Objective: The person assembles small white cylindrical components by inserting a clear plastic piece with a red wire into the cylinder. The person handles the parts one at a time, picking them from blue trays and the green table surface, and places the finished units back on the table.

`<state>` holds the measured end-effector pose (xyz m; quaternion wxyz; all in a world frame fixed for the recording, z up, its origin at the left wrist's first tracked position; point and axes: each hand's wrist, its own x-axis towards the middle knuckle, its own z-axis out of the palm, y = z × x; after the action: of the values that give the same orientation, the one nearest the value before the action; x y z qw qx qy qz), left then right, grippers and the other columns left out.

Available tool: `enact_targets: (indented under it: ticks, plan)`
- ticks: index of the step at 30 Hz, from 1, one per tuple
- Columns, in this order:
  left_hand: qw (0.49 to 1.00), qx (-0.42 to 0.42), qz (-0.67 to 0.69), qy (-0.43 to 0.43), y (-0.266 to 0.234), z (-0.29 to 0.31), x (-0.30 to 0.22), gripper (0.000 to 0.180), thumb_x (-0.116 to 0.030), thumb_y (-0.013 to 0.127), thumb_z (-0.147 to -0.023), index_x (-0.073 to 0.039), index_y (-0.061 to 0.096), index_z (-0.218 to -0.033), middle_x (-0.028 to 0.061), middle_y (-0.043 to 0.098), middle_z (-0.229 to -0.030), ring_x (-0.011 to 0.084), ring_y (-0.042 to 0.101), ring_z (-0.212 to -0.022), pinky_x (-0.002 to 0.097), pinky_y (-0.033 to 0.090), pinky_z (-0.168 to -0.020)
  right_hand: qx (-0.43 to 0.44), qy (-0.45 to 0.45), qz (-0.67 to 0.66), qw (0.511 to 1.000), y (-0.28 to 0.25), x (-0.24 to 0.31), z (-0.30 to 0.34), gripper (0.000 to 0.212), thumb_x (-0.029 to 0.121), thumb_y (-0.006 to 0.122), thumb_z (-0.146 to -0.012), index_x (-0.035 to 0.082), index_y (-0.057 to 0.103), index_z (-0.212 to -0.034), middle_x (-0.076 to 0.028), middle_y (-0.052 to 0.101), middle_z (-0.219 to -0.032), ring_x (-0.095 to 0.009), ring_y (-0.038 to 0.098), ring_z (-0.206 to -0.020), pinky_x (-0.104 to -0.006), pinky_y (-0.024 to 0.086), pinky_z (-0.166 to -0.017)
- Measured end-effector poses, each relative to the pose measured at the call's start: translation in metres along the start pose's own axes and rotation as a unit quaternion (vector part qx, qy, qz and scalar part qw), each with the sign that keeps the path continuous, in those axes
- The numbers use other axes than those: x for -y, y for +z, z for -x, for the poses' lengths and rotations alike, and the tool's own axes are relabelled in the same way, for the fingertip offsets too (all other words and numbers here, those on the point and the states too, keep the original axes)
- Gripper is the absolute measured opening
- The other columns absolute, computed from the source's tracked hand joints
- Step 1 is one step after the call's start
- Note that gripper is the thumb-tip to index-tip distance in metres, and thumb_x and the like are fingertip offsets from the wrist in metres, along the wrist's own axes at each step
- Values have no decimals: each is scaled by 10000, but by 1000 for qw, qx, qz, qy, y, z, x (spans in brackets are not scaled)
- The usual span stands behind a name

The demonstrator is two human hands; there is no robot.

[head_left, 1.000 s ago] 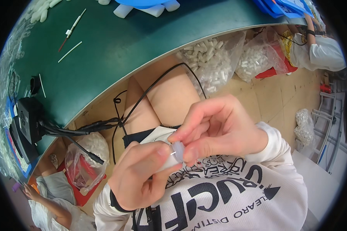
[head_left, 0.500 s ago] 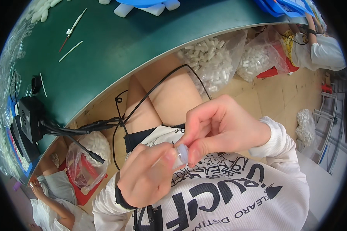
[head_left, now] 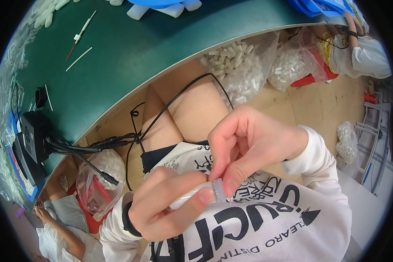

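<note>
Over my lap, my left hand (head_left: 159,207) is closed round a small white cylindrical tube (head_left: 188,195), its thumb pressed along the side. The tube lies nearly level, with a translucent, faintly purple cap (head_left: 219,191) at its right end. My right hand (head_left: 260,150) pinches that cap between thumb and fingertips. A thin, short sliver hangs beside the cap; it is too small to make out. Part of the tube's body is hidden behind my left fingers.
A green table (head_left: 131,48) curves ahead, with a thin white-and-red stick (head_left: 80,35), a white stick (head_left: 79,59) and a black device with cables (head_left: 35,133). Bags of white tubes (head_left: 238,65) stand below. A black cable (head_left: 179,98) crosses my legs. Other people sit at both sides.
The tube has tilted nearer to level, and more of its body and cap shows. My left hand has shifted slightly left and down; my right fingers have moved on the cap.
</note>
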<state>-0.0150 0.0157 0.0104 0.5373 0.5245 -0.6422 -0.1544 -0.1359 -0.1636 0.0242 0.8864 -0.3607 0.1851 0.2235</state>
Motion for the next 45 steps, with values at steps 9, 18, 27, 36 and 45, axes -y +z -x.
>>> enact_targets:
  ticks: [9,18,27,36,45]
  plan:
    - [998,-13,-51,41,4,3,1,295,39,675,-574,37,617,-863,189,602,-834,156,455,-528,219,330,-432,-2,11,13,1000,1,-3,-2,164,-79,714,-687,-51,610,-811,-129,657,-824,-153,649,-734,-233,529,-688]
    - [973,6,116,-199,-10,-6,-4,320,2,582,-829,74,432,-1102,211,600,-918,213,617,-735,279,451,-592,-24,-186,-25,982,-3,-11,-7,166,19,564,-854,-55,590,-1000,-116,644,-841,-164,640,-729,-258,534,-677]
    - [850,9,338,-405,0,-5,-3,203,-89,449,-920,44,457,-1073,87,614,-840,84,554,-714,198,422,-632,-78,-291,124,945,-6,-27,-11,219,11,620,-810,-39,598,-1022,-89,650,-783,-118,631,-686,-219,518,-633]
    - [863,79,253,-431,2,-2,-7,183,-46,538,-870,10,517,-1042,27,585,-734,43,492,-623,175,373,-558,-63,-110,63,990,-7,-25,-4,132,55,675,-784,-7,623,-888,-68,643,-710,-100,621,-609,-191,499,-551]
    - [768,-10,447,-458,5,-2,9,252,-195,371,-966,7,493,-1053,39,562,-820,60,478,-617,185,332,-545,-165,-302,3,939,6,-49,-24,182,70,642,-816,9,584,-977,-14,596,-722,-65,560,-585,-179,446,-526]
